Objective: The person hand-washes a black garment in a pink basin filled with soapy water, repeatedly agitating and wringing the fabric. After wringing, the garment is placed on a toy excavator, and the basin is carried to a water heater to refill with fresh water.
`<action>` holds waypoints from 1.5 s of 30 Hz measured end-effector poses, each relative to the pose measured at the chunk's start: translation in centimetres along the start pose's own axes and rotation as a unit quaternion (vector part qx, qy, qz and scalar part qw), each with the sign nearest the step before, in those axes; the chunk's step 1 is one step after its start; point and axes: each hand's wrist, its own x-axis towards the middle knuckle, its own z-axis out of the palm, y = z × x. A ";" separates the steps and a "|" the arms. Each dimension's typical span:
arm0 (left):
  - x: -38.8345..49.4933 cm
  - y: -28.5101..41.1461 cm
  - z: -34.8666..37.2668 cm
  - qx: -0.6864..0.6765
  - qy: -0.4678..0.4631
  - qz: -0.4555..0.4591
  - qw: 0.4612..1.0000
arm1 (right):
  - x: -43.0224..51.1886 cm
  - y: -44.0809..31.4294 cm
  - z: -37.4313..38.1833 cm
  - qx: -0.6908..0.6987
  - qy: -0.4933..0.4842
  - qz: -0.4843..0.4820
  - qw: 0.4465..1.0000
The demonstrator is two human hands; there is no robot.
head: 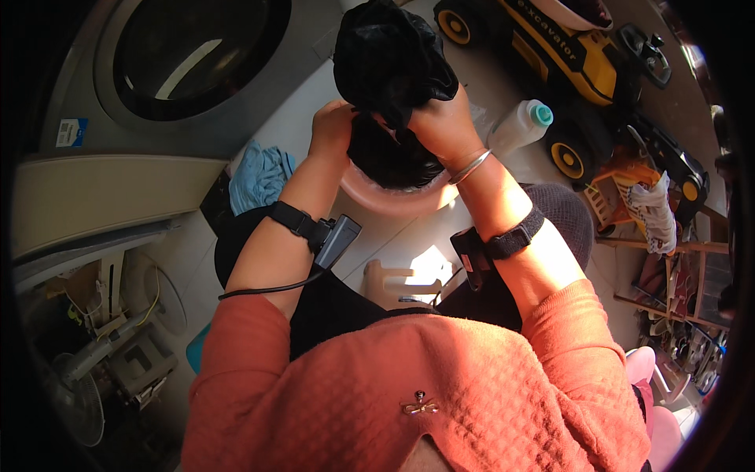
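A black, wet-looking cloth (392, 56) is bunched up above a pink basin (401, 203). My right hand (445, 121) grips its lower right side, with the fingers mostly hidden behind the folds. On the other side my left hand (330, 127) holds the cloth's lower left edge, its fingertips out of sight. Dark, soaked material (395, 159) fills the basin under my hands, with a little foam along the rim. Close to my right wrist stands a white bottle (519, 127) with a teal cap.
A front-loading washing machine (194, 59) stands at the upper left. Light-blue cloth (259, 177) lies beside my left forearm. A yellow-and-black toy excavator (566, 65) takes up the upper right. Below it are an orange plastic basket (631, 183) and a shoe rack (672, 283). A fan (82, 401) lies lower left.
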 end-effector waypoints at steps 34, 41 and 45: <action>-8.2 10.5 2.5 -0.267 -0.128 0.113 0.948 | -0.4 -0.6 -5.4 0.202 0.063 0.393 0.895; -8.7 11.0 2.5 -0.305 -0.127 0.095 0.939 | -2.8 -2.0 -6.6 -0.026 -0.324 0.098 0.940; -9.8 10.6 3.3 -0.294 -0.145 0.105 0.939 | -3.8 -1.8 -3.4 -0.089 -0.251 -0.019 0.964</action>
